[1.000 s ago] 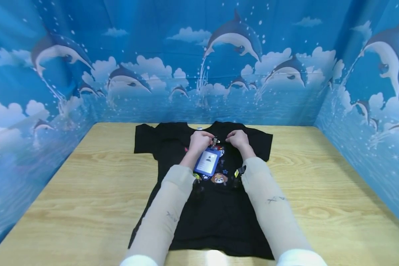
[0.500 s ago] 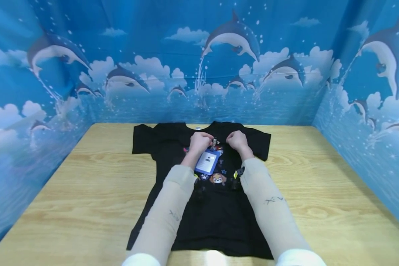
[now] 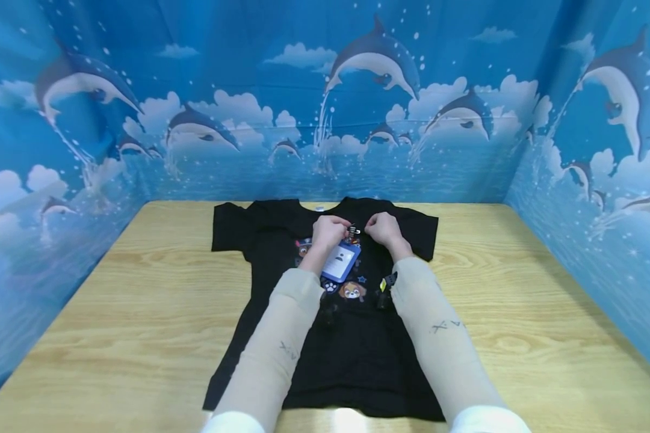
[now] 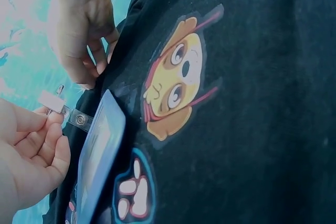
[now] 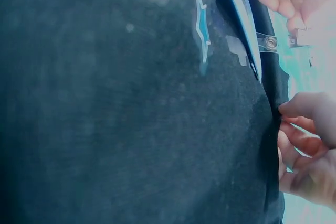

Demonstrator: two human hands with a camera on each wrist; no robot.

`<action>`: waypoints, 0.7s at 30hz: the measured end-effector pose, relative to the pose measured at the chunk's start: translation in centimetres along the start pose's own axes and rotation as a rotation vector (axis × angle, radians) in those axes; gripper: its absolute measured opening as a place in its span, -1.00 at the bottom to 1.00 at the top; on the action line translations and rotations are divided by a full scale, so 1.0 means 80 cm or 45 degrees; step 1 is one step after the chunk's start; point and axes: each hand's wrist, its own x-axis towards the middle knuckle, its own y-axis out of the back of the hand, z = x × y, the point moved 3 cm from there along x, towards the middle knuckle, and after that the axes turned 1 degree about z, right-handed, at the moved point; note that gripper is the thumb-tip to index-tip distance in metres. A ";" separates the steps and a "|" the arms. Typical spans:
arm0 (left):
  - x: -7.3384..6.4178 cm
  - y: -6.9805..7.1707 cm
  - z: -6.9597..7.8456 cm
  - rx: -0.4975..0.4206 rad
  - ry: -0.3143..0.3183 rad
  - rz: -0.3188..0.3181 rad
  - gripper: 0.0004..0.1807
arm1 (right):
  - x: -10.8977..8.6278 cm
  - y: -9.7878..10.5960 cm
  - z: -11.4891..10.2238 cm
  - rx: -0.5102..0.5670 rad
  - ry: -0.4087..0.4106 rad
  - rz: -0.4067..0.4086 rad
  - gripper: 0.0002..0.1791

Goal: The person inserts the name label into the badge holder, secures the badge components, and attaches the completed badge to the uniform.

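A black T-shirt [image 3: 346, 355] with cartoon prints lies spread out, neck away from me. Over its chest a blue ID badge holder [image 3: 339, 263] with a white card hangs tilted from a clear snap strap [image 4: 80, 120]. My left hand [image 3: 327, 231] pinches the metal badge clip [image 4: 52, 100] at the strap's upper end, between thumb and forefinger. Just right of the clip, my right hand [image 3: 386, 228] pinches the shirt's cloth between thumb and fingers, as the right wrist view shows. The fingertips of both hands are partly hidden in the head view.
The shirt lies on a light wooden table [image 3: 157, 313]. A blue curtain [image 3: 249, 66] printed with dolphins stands around the back and sides. Small dark devices, one a wrist camera [image 3: 383, 294], are worn at the sleeves' cuffs.
My left hand and the clip have shifted slightly right, closer to my right hand, and the badge has moved along with them. The head view has turned a little to the right.
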 end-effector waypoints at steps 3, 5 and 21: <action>0.002 -0.002 -0.001 0.018 0.000 -0.004 -0.75 | 0.000 0.000 -0.001 0.021 -0.015 -0.022 -0.83; 0.003 -0.004 -0.001 0.043 -0.005 0.003 -0.77 | 0.000 -0.001 -0.002 0.033 -0.019 -0.032 -0.82; 0.007 -0.010 -0.001 0.081 0.103 0.051 -0.81 | 0.003 -0.004 -0.001 -0.025 0.026 -0.058 -0.81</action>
